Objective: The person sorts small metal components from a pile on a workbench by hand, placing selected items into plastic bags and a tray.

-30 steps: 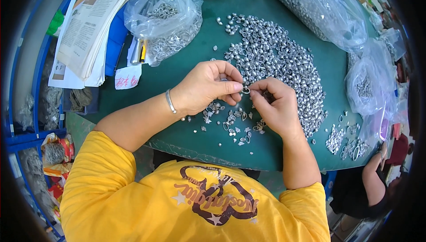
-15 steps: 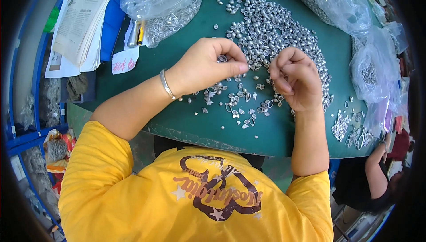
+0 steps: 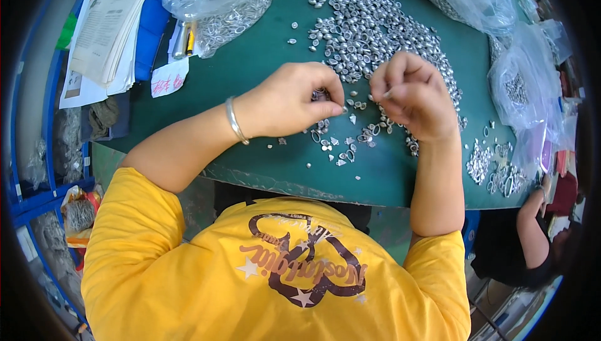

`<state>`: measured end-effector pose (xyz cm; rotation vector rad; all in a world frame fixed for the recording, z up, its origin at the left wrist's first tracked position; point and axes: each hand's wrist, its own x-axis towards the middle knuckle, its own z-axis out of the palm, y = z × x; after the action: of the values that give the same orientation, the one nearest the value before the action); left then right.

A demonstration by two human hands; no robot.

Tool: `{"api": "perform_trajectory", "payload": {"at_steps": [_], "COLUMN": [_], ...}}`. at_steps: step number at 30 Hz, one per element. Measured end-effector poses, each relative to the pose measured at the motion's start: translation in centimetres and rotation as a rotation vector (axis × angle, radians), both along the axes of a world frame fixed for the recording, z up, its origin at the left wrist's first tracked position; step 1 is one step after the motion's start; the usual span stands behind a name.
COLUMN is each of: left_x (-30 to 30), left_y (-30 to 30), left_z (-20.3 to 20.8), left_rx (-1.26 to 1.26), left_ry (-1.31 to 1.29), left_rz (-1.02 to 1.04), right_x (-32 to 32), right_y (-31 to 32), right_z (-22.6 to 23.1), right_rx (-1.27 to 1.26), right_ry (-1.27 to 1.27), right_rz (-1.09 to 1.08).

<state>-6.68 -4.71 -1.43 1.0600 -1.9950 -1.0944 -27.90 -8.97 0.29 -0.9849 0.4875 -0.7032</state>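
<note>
My left hand (image 3: 297, 98), with a silver bangle (image 3: 236, 121) on its wrist, is closed in a pinch over the table. A small silver metal piece (image 3: 344, 109) shows between its thumb and forefinger tips. To the right, my right hand (image 3: 418, 96) is closed too, its thumb pressed toward the curled fingers; a tiny pale bit shows at the tips, too small to name. Beyond both hands spreads a heap of small rounded silver metal parts (image 3: 372, 28). Between and below them lie scattered metal pieces (image 3: 332, 146), some ring-shaped, some flat and pointed.
Clear plastic bags of metal parts stand at the back left (image 3: 235, 22) and right (image 3: 526, 84). Papers (image 3: 116, 28) and a yellow-black pen (image 3: 191, 39) lie left. A small pile of flat pieces (image 3: 479, 161) sits right. Another person's arm (image 3: 532, 234) shows at lower right.
The view has shifted slightly. My right hand's fingers have drawn in toward the thumb. My left hand stays pinched, and a small metal piece now shows at its fingertips.
</note>
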Motion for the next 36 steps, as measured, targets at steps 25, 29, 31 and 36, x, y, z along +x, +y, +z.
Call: {"api": "perform_trajectory", "payload": {"at_steps": [25,29,31,36], "left_x": [1.4,1.6,1.5,1.5], "left_y": [1.2,1.0,1.2,1.0], "left_z": [0.2,0.4,0.2,-0.2], "left_rx": [-0.219,-0.273,-0.307,-0.402], "left_ry": [-0.337,-0.349,-0.33,-0.336], "left_rz": [-0.235,-0.293,-0.282,-0.279], "right_x": [-5.0,-3.6,-2.9,-1.8], "right_y": [6.9,7.6,7.5,7.2], "right_z": [-0.8,-1.0,-1.4,-1.6], "right_rx": [0.232,-0.481,-0.866,-1.124], "right_ry": [-0.037,0.869,1.041,1.211], "right_rz": [-0.306,-0.41,-0.313,-0.276]}}
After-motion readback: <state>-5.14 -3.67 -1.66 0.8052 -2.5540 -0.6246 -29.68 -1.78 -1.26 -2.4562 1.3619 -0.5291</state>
